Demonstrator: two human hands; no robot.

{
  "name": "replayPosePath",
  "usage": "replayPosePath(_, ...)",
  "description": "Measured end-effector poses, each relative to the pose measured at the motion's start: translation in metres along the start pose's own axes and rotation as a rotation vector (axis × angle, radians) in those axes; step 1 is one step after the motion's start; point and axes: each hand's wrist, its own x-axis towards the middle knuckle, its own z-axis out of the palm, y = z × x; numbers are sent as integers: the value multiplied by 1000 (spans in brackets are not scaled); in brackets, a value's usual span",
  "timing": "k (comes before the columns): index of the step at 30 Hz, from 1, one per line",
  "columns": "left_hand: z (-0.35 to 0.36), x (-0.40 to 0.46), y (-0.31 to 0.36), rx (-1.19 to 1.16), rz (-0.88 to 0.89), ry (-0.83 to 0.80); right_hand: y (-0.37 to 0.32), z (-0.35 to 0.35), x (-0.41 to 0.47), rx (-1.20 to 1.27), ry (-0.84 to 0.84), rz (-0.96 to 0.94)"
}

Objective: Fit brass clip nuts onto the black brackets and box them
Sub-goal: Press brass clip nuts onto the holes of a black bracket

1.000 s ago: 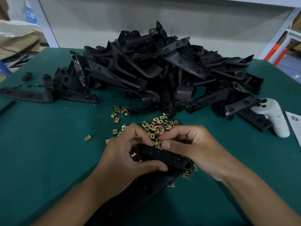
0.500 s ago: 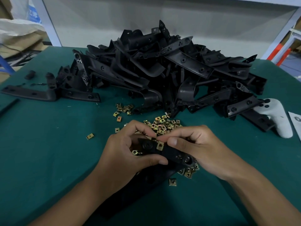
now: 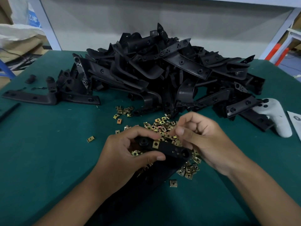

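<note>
Going left to right on my feed: a couple of loose black brackets (image 3: 50, 97) lie flat on the green table (image 3: 40, 152), then the big heap of brackets (image 3: 162, 70) fills the middle, still looking untouched. So I'd say we're early in the job, most of it is left.

In front of the heap is the scatter of brass clip nuts (image 3: 162, 128). My left hand (image 3: 128, 154) grips one bracket (image 3: 171, 149) by its near end, thumb over the front edge, and there's one clip nut (image 3: 155, 144) already seated on it near the round boss. The other end of it looks like it has no nut yet, so probably another to go.

The right hand (image 3: 205, 141) hovers over the nut pile with fingers curled in; I can't tell if it's pinching a nut or holding nothing.

Far right there's a white controller (image 3: 276, 118) against the heap.

Containers: no box anywhere in view, so nothing I can see is boxed.
</note>
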Motion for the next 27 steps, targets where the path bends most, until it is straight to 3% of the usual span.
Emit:
replayPosePath(13,0,4,2,-78,14,76,-1,-4,1,43,-24,22)
replayPosePath(27,-5,5,2,27,125,80,3,-6,0,-164,-9,-31)
